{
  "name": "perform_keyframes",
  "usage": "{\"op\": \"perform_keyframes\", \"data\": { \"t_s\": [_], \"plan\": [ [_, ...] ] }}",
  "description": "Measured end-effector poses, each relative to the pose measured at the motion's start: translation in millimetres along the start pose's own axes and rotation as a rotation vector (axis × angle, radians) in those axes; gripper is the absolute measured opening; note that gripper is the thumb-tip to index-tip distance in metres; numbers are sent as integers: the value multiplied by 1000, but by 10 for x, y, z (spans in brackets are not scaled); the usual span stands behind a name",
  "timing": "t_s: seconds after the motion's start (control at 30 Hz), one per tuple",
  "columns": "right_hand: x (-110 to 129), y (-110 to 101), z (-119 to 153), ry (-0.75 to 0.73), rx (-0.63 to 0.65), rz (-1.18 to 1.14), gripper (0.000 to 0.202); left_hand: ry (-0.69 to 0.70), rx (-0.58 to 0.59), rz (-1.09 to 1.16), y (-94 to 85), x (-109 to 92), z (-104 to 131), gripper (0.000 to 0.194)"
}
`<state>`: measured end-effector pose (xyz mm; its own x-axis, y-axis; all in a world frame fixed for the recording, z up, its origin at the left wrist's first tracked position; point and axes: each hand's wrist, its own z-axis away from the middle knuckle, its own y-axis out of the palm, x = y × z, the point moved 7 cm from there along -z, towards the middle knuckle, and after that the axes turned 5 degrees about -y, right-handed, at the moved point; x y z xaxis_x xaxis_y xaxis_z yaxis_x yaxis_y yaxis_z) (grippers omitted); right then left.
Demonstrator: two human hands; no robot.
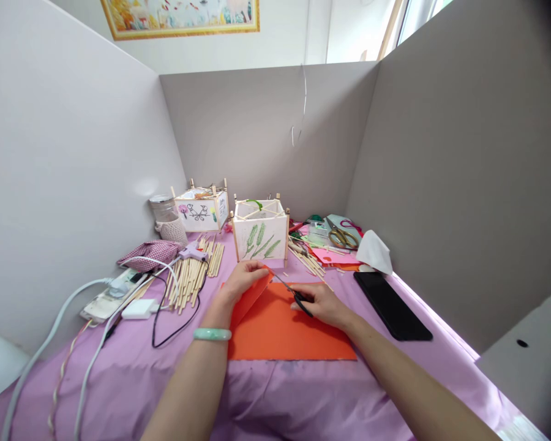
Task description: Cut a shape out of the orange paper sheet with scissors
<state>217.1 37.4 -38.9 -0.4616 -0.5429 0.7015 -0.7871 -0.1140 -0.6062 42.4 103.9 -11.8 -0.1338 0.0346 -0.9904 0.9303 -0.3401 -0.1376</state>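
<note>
In the head view, the black-handled scissors (304, 304) lie between the two hands, their long axis slanting leftward and away from the right hand (324, 303) toward the left fingertips. The blade tips meet the edge of the raised orange paper (249, 301); whether the blades are parted, I cannot tell. The right hand is nearer the handles, its fingers curled around them. The left hand (245, 282) pinches the raised paper at its top, above the left part of the flat orange sheet (294, 343); whether the two are joined is unclear.

Counted: one pair of scissors in hand and one gold-handled pair (342, 237) at the back right; two stick-framed paper boxes, one in front (259, 240), one behind left (196, 212); one glue gun (193, 252); one black smartphone (392, 306); wooden sticks (188, 282) too many to count.
</note>
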Motion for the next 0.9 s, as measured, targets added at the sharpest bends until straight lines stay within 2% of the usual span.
{"op": "perform_keyframes", "data": {
  "t_s": [0.9],
  "plan": [
    [15, -12, 2, -72, -10, 32, 39, -22, 16, 9, -9, 40, -10, 25]
  ]
}}
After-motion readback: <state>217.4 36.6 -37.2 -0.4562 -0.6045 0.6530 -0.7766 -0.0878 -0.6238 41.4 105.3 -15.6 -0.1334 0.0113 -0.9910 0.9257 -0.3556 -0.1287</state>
